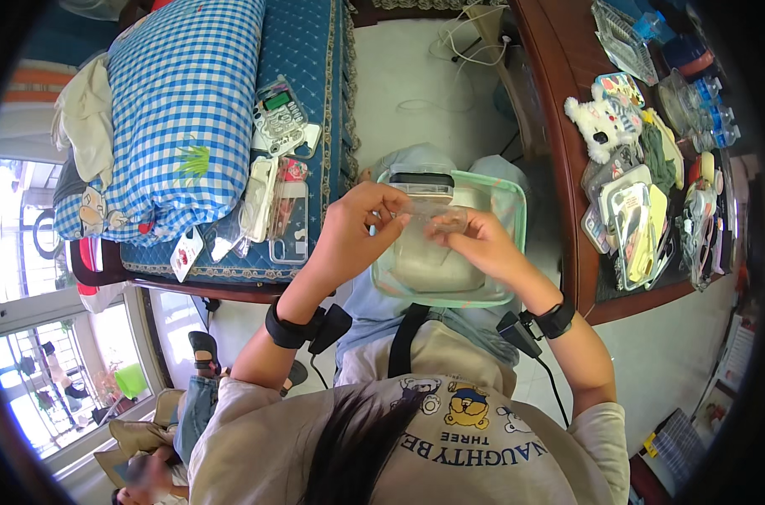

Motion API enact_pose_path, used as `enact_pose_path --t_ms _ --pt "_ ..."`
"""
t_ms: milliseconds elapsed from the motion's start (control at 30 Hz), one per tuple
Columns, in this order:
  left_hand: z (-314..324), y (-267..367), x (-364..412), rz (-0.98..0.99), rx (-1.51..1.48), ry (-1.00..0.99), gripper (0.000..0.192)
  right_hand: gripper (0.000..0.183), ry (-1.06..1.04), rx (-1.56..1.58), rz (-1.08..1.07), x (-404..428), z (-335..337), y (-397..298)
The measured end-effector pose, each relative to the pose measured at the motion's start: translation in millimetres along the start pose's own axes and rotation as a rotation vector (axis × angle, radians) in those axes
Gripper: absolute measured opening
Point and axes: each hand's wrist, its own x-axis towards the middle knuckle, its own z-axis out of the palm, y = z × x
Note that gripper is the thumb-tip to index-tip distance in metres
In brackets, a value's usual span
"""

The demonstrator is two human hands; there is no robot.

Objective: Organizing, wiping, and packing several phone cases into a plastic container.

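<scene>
A clear plastic piece (442, 216), perhaps a phone case, spans the space between my two hands. My left hand (363, 230) pinches its left end between thumb and forefinger. At its right end my right hand (477, 240) holds it with bent fingers. Beneath both hands a pale green-rimmed plastic basin (445, 302) rests on my lap. Near the basin's far left rim lies a clear container with a black band (421, 183), partly behind my fingers. What lies on the basin's floor is too blurred to tell.
Phone cases (259, 199) lie on the blue quilted seat (313, 82) beside a checked bundle (187, 82). More cases (635, 221), a white plush toy (600, 123) and plastic bottles (720, 117) are on the wooden table (550, 82) at right. A person (196, 404) sits at lower left.
</scene>
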Motion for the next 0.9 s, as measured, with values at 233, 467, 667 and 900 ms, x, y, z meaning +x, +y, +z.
enact_pose_path --t_ms 233,467,667,900 --pt "5.6 -9.6 -18.2 0.496 0.362 0.168 0.015 0.03 0.037 -0.787 -0.276 -21.8 -8.9 -12.0" --pt "-1.5 -29.1 -49.1 0.574 0.337 0.197 0.023 0.031 -0.046 -1.063 -0.198 -40.8 -9.4 -1.7" --pt "-1.9 -40.1 -56.2 0.528 0.262 0.248 0.022 0.03 -0.044 -1.102 -0.189 -37.6 -9.5 -0.2" --pt "-11.4 -52.4 -54.6 0.364 0.104 0.211 0.026 0.031 0.057 -1.052 -0.119 -37.3 -13.4 -7.8"
